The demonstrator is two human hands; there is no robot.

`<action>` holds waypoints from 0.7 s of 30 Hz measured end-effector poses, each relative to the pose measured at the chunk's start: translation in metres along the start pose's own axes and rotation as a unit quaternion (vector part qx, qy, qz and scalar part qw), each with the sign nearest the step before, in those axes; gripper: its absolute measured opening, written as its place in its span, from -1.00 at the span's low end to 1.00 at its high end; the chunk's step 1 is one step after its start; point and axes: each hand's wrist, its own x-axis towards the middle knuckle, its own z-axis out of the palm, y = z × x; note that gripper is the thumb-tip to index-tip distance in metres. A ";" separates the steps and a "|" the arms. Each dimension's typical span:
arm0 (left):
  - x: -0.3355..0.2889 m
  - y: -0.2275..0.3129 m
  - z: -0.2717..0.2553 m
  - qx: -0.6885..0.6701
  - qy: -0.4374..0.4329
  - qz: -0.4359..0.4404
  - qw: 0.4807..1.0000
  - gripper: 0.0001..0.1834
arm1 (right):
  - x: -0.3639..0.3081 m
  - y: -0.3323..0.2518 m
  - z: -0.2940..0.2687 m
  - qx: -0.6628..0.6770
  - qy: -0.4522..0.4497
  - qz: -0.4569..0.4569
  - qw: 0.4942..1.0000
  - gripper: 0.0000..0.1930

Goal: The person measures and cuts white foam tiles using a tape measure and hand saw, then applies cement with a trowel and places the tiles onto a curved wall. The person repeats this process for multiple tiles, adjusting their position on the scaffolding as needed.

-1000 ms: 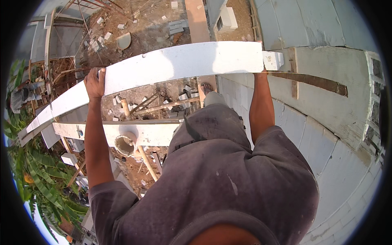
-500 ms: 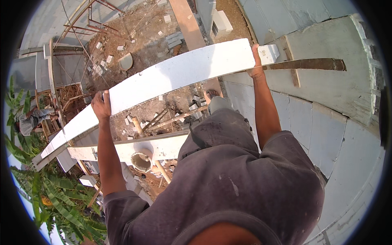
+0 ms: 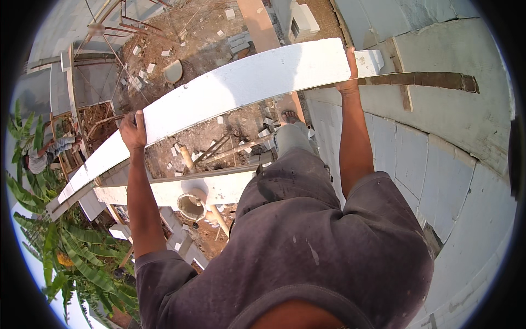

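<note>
A long white panel (image 3: 246, 77) stretches across the view from far left to upper right, its edges bent by the lens. Towards its left part, my left hand (image 3: 133, 130) grips it, the thumb along its face and the fingers curled. At the panel's right end my right hand (image 3: 348, 71) holds on with the thumb pointing up; its other fingers are mostly hidden. Just beyond the right hand lies a small white block end (image 3: 370, 62). A brown wooden beam (image 3: 422, 80) runs out from beside that hand to the right.
Below, a second whitish beam (image 3: 159, 193) crosses near a round bucket (image 3: 192, 204). My foot (image 3: 290, 116) rests on a narrow plank. Rubble covers the ground far below. Grey block walls (image 3: 416, 159) rise at right. A co-worker (image 3: 39, 159) is at far left, near banana leaves (image 3: 87, 263).
The view has shifted slightly, so the panel's right end appears higher and farther right. Both hands keep hold of the panel, and the left one sits slightly farther left along it.
</note>
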 end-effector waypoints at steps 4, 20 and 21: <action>-0.002 0.009 0.003 0.009 0.059 0.023 0.998 -0.27 | -0.001 -0.003 -0.006 0.010 0.000 0.014 1.000 -0.33; -0.004 0.006 -0.011 -0.107 0.036 0.075 0.991 -0.39 | 0.009 0.009 -0.014 0.014 0.026 0.021 0.999 -0.30; 0.000 0.004 -0.013 -0.193 0.041 0.052 0.979 -0.40 | 0.010 0.009 -0.023 0.017 0.020 0.026 0.999 -0.29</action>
